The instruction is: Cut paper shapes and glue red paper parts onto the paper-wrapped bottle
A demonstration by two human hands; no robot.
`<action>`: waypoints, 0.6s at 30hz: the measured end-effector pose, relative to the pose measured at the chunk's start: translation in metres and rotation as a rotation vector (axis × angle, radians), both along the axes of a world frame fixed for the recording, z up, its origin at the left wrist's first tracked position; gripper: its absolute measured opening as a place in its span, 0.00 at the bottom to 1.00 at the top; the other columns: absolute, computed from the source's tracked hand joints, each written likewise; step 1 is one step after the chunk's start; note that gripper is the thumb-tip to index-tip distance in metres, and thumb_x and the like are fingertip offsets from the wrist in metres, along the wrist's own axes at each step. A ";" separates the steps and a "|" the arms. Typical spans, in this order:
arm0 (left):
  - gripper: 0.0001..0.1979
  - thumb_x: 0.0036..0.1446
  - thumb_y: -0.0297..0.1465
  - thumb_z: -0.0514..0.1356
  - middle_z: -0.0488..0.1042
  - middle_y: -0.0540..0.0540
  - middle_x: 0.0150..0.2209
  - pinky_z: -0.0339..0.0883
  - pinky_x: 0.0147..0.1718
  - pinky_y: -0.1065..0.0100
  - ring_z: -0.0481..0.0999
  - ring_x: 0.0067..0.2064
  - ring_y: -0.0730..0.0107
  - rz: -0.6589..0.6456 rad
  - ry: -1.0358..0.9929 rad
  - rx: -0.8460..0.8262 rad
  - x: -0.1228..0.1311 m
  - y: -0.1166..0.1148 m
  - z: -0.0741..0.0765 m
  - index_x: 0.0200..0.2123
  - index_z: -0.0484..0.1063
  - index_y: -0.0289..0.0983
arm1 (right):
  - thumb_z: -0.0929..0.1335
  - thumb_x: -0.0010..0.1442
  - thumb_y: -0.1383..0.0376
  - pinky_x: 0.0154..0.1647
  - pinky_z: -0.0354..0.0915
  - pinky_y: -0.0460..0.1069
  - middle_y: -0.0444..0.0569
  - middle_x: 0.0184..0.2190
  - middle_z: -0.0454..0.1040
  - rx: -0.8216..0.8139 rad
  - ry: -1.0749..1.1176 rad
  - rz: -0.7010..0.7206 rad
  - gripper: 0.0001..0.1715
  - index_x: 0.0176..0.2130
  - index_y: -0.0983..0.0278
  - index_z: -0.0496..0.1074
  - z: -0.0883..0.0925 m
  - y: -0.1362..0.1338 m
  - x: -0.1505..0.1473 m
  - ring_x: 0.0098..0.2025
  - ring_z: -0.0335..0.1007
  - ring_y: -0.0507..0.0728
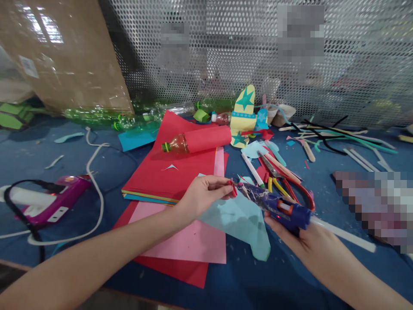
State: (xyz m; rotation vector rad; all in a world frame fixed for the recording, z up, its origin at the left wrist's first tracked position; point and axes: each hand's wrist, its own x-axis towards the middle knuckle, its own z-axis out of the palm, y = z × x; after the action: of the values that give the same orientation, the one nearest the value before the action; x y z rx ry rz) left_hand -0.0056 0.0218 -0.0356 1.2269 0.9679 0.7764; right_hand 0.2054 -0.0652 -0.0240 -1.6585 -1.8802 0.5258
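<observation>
My right hand [300, 239] is wrapped round a blue hot glue gun [274, 206], its nozzle pointing left and a clear glue stick [343, 233] jutting from its back. My left hand [208, 191] pinches a small red paper piece [232, 189] right at the nozzle tip. Whether nozzle and paper touch is hard to tell. Under both hands lies a light blue paper sheet [237, 219]. Beyond them, a plastic bottle [179, 144] wrapped in a red paper sleeve [208, 138] rests on its side on a stack of red sheets [151, 172].
Red-handled scissors [290, 181], a white marker [253, 170] and paper scraps lie past the glue gun. A yellow paper rocket [243, 120] stands at the back before several plastic bottles [129, 122]. On the left sits a purple power strip [56, 200] with a white cable [101, 193].
</observation>
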 end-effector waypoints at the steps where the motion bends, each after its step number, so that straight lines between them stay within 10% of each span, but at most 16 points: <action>1: 0.04 0.52 0.28 0.64 0.78 0.47 0.27 0.71 0.37 0.69 0.77 0.32 0.71 -0.007 0.003 0.006 0.000 0.000 0.000 0.29 0.78 0.34 | 0.63 0.59 0.46 0.42 0.70 0.57 0.57 0.36 0.77 0.001 0.004 -0.001 0.21 0.37 0.57 0.75 -0.002 0.000 0.000 0.49 0.72 0.70; 18: 0.04 0.52 0.26 0.63 0.80 0.48 0.28 0.72 0.36 0.72 0.79 0.33 0.72 0.045 -0.012 -0.038 0.002 0.001 0.000 0.31 0.79 0.34 | 0.56 0.67 0.55 0.43 0.73 0.55 0.56 0.36 0.78 0.218 -0.233 0.126 0.22 0.36 0.59 0.75 0.002 -0.002 0.000 0.48 0.74 0.64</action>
State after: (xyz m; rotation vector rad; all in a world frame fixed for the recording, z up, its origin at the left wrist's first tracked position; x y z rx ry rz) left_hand -0.0032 0.0223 -0.0353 1.1703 0.9996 0.7966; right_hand 0.2050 -0.0673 -0.0225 -1.5179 -2.1357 0.1728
